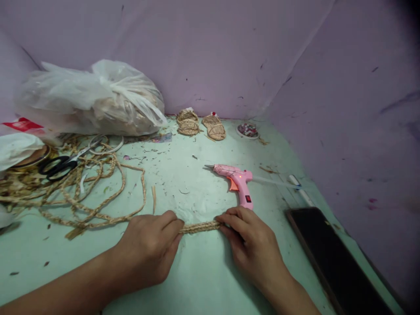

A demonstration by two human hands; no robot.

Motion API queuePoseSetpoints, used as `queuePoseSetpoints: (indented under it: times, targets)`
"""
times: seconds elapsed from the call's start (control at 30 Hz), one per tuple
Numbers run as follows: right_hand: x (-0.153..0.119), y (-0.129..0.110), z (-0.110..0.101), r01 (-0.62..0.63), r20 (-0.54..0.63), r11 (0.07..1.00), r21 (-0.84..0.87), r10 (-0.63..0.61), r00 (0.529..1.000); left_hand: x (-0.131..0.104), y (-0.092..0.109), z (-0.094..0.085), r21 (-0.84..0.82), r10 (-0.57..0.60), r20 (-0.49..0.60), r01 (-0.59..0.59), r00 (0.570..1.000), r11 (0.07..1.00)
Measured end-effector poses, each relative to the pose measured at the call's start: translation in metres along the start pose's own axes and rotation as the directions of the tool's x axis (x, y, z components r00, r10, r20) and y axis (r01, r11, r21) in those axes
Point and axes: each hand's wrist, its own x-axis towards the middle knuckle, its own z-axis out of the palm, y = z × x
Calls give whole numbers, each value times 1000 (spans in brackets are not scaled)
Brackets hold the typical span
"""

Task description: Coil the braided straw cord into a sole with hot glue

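Observation:
A short stretch of braided straw cord [201,227] runs between my two hands, just over the pale green surface. Its left end is pinched by my left hand [154,245], fingers closed. At the other end, my right hand [251,243] grips it between thumb and fingertips. More of the braid lies in loose loops [98,214] to the left, behind my left hand. Beyond my right hand rests a pink glue gun [234,175] with a lit orange light, its nozzle toward the left and a clear glue stick [274,181] out of its back.
Black-handled scissors [59,168] lie on the straw at left, before a stuffed plastic bag [98,100]. Two small woven slippers [214,127] and a small dish [247,131] of bits stand near the wall. A dark phone [334,262] lies at right.

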Motion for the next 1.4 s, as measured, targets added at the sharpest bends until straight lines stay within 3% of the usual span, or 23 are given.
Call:
queuePoseSetpoints:
  times: [0.3, 0.63, 0.73, 0.83, 0.93, 1.0, 1.07, 1.23, 1.4]
  targets:
    - [0, -3, 1, -13, -24, 999, -43, 12, 1000, 0, 2, -1, 19, -39, 17, 39, 999, 999]
    - [-3, -4, -1, -16, -17, 999, 50, 17, 1000, 1, 3, -1, 85, 40, -28, -37, 999, 996]
    - [-1, 0, -14, -51, -140, 989, 139, 70, 988, 0, 3, 1, 54, 28, -39, -26, 999, 998]
    - [11, 8, -33, -258, -296, 966, 20, 252, 921, 0, 2, 2, 34, 14, -57, -12, 998, 999]
    - [30, 15, -46, -547, -165, 822, -157, 525, 835, 1, 1, 2, 46, -13, -72, 17, 997, 999]
    - [43, 17, -46, -622, -43, 754, -209, 629, 776, 1, 0, 1, 62, -38, -75, 42, 996, 997]
    - [53, 17, -42, -650, 3, 737, -184, 662, 750, 1, 0, 2, 66, -47, -74, 52, 996, 996]
    - [59, 20, -32, -727, 61, 683, 67, 725, 687, 1, 0, 3, 60, -55, -63, 59, 996, 996]
    - [38, 3, -25, -681, 193, 608, 408, 672, 715, 0, 0, 3, 60, -65, -37, 68, 997, 996]
